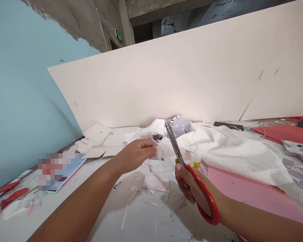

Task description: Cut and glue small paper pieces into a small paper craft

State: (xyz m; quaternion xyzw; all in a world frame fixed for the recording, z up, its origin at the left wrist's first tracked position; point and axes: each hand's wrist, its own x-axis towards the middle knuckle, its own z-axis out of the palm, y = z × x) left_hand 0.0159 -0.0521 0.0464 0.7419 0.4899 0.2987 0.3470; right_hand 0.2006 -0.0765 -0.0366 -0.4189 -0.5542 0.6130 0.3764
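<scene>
Two markings, the far green sign (118,36) and yellow bottle label (197,165), are illegible. Right hand (185,185) grips scissors (177,150) right of centre; whether left hand (137,153) pinches the central pale scrap (158,152), I cannot tell.

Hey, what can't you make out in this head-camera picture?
All in the head view:
- Left hand: blur hides whether its fingertips pinch anything.
- Phone-like device: pixelation hides one end.
- Bottle: print too small to read.
- Lavender patterned material: partly hidden by white sheet.
</scene>
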